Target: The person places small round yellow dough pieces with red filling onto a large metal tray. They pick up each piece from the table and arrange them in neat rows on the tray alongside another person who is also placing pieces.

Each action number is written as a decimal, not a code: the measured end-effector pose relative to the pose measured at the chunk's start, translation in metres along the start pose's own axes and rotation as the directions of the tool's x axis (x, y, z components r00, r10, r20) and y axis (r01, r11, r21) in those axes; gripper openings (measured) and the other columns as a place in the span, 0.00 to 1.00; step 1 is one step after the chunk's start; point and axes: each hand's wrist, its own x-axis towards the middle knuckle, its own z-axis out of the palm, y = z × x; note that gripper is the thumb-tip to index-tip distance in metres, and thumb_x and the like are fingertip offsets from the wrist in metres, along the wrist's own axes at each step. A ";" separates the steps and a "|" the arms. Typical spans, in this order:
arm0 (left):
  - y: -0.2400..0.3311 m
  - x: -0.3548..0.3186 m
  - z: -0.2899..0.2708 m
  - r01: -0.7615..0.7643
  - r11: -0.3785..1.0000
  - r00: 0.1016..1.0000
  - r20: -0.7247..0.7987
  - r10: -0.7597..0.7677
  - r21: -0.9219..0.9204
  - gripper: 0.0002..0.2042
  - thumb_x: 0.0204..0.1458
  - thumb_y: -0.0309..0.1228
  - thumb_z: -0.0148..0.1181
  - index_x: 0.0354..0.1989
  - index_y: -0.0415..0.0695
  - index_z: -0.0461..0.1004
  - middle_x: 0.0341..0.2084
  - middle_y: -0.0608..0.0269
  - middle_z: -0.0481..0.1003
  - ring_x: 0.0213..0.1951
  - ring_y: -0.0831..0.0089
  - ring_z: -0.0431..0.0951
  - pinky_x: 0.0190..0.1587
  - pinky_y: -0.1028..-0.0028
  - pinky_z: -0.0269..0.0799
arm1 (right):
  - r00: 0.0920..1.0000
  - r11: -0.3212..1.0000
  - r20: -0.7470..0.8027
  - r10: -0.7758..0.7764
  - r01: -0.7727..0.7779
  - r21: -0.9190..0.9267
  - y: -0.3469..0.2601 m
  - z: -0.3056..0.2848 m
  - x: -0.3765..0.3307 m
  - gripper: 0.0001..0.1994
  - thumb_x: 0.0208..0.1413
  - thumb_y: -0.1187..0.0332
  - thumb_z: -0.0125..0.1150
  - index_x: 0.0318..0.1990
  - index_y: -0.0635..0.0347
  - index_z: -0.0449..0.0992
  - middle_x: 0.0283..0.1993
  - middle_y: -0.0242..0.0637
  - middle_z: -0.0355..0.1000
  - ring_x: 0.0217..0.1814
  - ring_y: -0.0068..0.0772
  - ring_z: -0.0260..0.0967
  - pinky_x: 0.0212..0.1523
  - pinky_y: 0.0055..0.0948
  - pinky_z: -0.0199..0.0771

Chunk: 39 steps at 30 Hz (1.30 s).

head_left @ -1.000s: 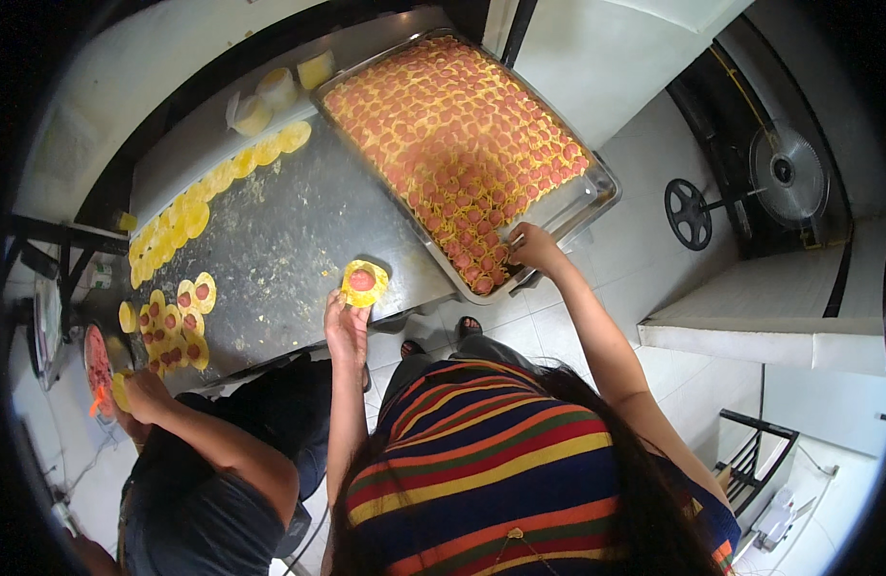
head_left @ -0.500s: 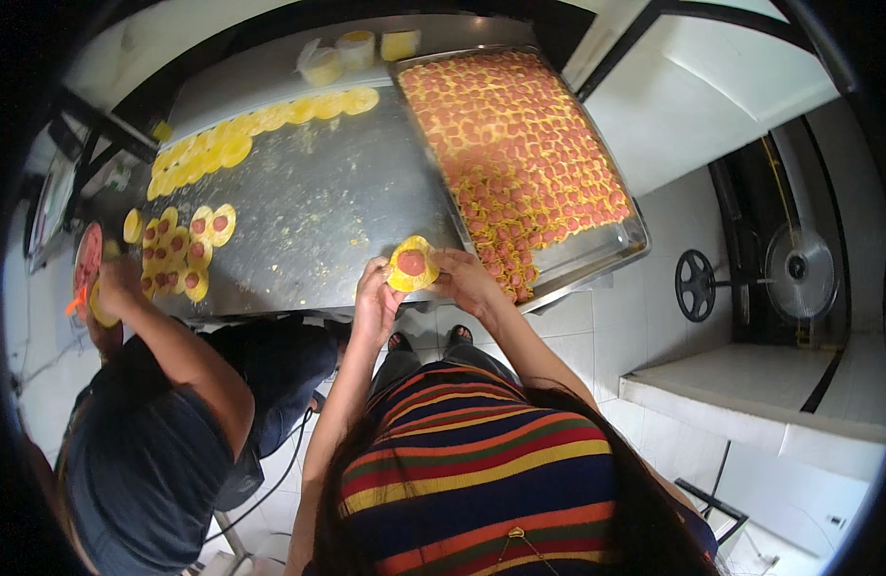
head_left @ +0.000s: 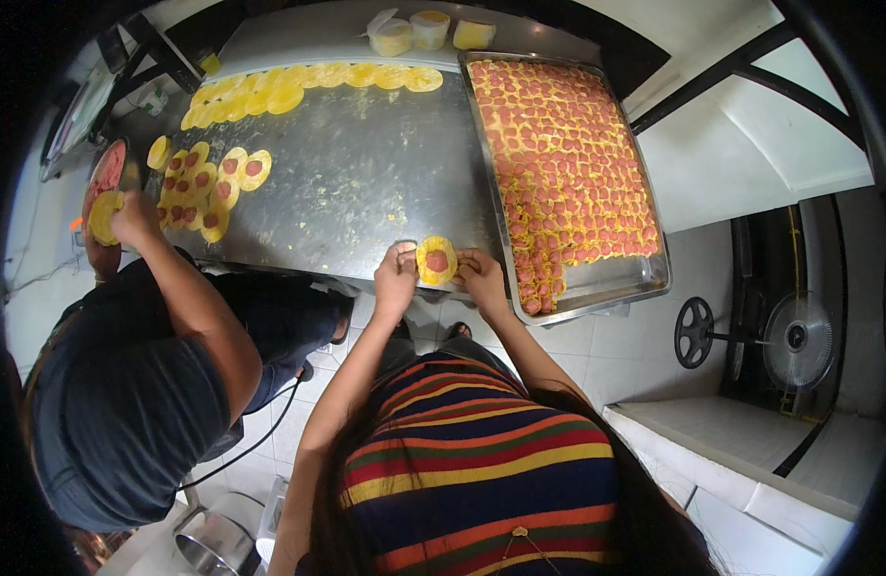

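Note:
Between my two hands, over the table's front edge, is a round yellow dumpling wrapper (head_left: pixel 449 261) with a pink lump of filling (head_left: pixel 436 260) in its middle. The fingers of my left hand (head_left: pixel 396 273) pinch its left side. My right hand (head_left: pixel 480 277) has its fingers closed at the right side. The wrapper is spread fairly flat, its filling exposed. Just right of my right hand stands a large metal tray (head_left: pixel 611 279), with rows of open-topped dumplings (head_left: pixel 568 154) over most of it and bare metal at the near right.
A co-worker's hand (head_left: pixel 133 221) at the left holds a wrapper (head_left: pixel 104 217) beside a bowl of pink filling (head_left: pixel 108 178). Filled wrappers (head_left: pixel 201 180) and overlapping plain wrappers (head_left: pixel 284 98) lie on the steel table (head_left: pixel 337 182). Tubs (head_left: pixel 429 31) stand behind; a fan (head_left: pixel 797 336) is at right.
My view has shifted, moving the table and tray rightward in the picture. The wrapper in my hands looks rounder and flatter. The co-worker's wrapper has lifted into clearer view.

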 end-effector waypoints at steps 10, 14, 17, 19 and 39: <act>-0.009 0.010 -0.003 0.027 0.990 0.974 0.228 0.006 -0.138 0.14 0.43 0.17 0.61 0.41 0.36 0.73 0.38 0.59 0.76 0.37 0.77 0.76 0.40 0.79 0.72 | 0.986 0.961 0.053 -0.157 0.165 -0.224 -0.007 0.003 0.001 0.12 0.45 0.82 0.60 0.40 0.68 0.74 0.39 0.38 0.74 0.41 0.26 0.73 0.42 0.23 0.72; 0.000 0.012 -0.003 -0.106 0.993 0.989 0.113 0.099 0.061 0.11 0.41 0.18 0.65 0.34 0.37 0.74 0.36 0.61 0.76 0.35 0.78 0.76 0.38 0.79 0.72 | 0.983 0.986 0.077 -0.165 0.165 0.010 -0.004 0.003 0.005 0.16 0.44 0.80 0.62 0.43 0.67 0.70 0.43 0.39 0.72 0.46 0.25 0.71 0.43 0.25 0.72; 0.012 0.006 -0.005 -0.238 0.951 0.970 0.100 0.222 0.196 0.12 0.40 0.19 0.66 0.33 0.37 0.71 0.31 0.65 0.75 0.32 0.80 0.74 0.37 0.80 0.71 | 0.947 0.952 0.105 -0.303 0.307 -0.023 0.004 0.012 -0.001 0.18 0.43 0.80 0.61 0.44 0.65 0.67 0.44 0.40 0.70 0.48 0.29 0.70 0.43 0.28 0.72; 0.016 0.002 -0.007 -0.266 0.948 0.961 0.124 0.247 0.173 0.13 0.39 0.19 0.67 0.32 0.37 0.70 0.31 0.65 0.74 0.31 0.81 0.73 0.37 0.79 0.71 | 0.902 0.867 0.111 -0.418 0.433 -0.247 0.002 0.016 -0.003 0.17 0.42 0.80 0.61 0.42 0.65 0.68 0.43 0.41 0.70 0.46 0.34 0.71 0.43 0.30 0.71; 0.038 -0.008 -0.025 -0.404 0.699 0.915 0.265 0.305 0.590 0.19 0.36 0.23 0.68 0.41 0.42 0.75 0.33 0.52 0.76 0.31 0.60 0.77 0.36 0.67 0.74 | 0.900 0.759 0.251 -0.358 0.436 -0.483 -0.017 0.021 0.012 0.16 0.41 0.77 0.62 0.41 0.63 0.71 0.40 0.46 0.70 0.42 0.44 0.72 0.40 0.31 0.72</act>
